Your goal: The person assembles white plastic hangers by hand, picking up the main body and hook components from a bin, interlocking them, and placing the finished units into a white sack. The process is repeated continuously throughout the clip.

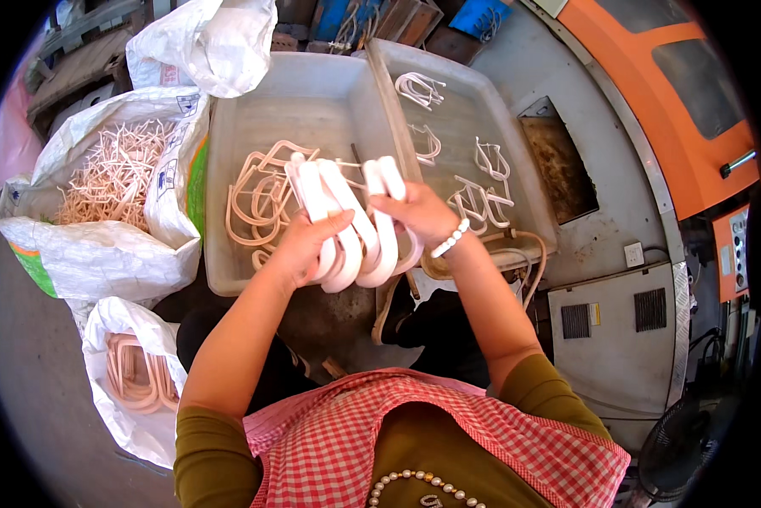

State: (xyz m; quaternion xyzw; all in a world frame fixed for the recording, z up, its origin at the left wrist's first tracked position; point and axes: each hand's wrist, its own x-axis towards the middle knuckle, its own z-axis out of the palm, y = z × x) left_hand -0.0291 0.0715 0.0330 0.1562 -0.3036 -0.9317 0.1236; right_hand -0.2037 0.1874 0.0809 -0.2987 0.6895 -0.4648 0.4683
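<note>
Between my two hands is a bunch of several pale pink U-shaped plastic pieces (340, 212), nested side by side with their bends toward me. My left hand (308, 244) grips the bunch from the left, thumb across the front. On the other side my right hand (421, 213), below a white bead bracelet, closes round the right-hand pieces. The bunch hangs above the near part of a grey plastic tub (312, 80). More pale pink looped pieces (257, 199) lie loosely in that tub, some hidden behind my left hand.
A second tub (503, 110) on the right contains scattered looped pieces (420, 89). At left, a white sack (101, 254) holds thin pink plastic scraps (118, 173); a smaller sack (122, 436) holds pink loops (139, 372). An orange machine (651, 93) borders the right. A fan (681, 449) stands lower right.
</note>
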